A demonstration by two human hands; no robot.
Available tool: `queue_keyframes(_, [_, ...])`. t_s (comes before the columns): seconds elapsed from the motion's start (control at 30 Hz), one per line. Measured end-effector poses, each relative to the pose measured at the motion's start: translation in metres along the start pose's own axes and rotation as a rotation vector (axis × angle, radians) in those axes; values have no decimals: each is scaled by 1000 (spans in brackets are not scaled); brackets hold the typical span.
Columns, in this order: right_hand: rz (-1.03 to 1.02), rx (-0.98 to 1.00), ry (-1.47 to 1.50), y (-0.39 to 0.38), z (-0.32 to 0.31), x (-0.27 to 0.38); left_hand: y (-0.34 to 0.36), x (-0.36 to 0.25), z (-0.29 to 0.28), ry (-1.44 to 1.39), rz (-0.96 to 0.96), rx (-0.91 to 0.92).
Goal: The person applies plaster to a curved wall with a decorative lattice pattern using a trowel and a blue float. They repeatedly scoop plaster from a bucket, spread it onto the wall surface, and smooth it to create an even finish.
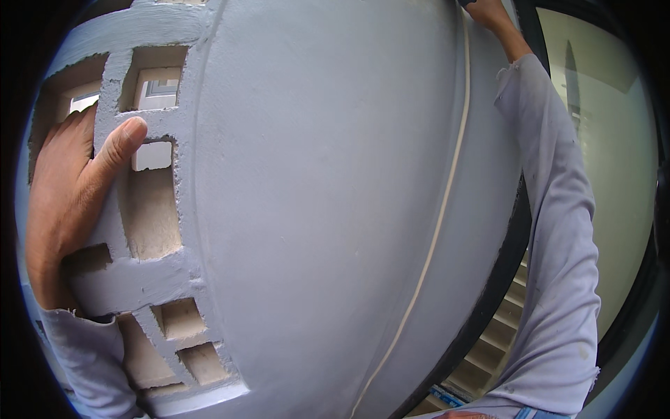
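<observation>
Nearest: lilac sleeves (558, 188). Left hand (70, 181): fingers reach into lattice (164, 276), thumb spread outside; fingertips hidden, closure cannot be told. Right hand (494, 17): cropped at top edge, beside upper end of pale line (467, 70); dark object (464, 3) at fingers, grip unclear. Line runs down grey wall (328, 209). Beyond: dark frame (501, 272), glass (614, 174). Work judged partial: wall appears coated, line and lattice openings (153, 209) uncoated. No legible writing.
</observation>
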State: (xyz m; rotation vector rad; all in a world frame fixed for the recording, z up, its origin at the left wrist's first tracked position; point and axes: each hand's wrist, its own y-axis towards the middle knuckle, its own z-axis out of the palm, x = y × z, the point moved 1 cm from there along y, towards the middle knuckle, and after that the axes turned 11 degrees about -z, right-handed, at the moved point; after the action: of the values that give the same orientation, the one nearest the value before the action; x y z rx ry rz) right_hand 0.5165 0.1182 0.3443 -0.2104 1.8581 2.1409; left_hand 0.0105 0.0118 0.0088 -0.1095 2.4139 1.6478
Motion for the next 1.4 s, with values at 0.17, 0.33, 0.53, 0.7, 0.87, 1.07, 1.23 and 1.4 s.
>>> queue_keyframes(0.17, [60, 185, 31, -37, -54, 37, 1, -1, -6, 52, 8, 24])
queue_keyframes(0.33, [-75, 410, 182, -87, -99, 37, 2, 0, 1, 29, 53, -51])
queue_keyframes(0.53, [408, -252, 1280, -113, -78, 63, -1, -4, -3, 56, 52, -115])
queue_keyframes(0.7, [378, -411, 1016, -101, -15, 88, 0, 1, -2, 27, 65, -112])
queue_keyframes(0.87, [275, -391, 468, -86, -9, 80, -1, 1, -6, 52, 59, -113])
queue_keyframes(1.07, [54, -382, 190, -37, 23, 30, 1, 0, -5, 19, 58, -76])
queue_keyframes(1.23, [56, -207, 107, -22, 31, 24, 0, 3, 1, 79, 40, -58])
queue_keyframes(1.4, [132, -154, -50, -6, 55, 5, -1, 3, 4, 89, 22, -27])
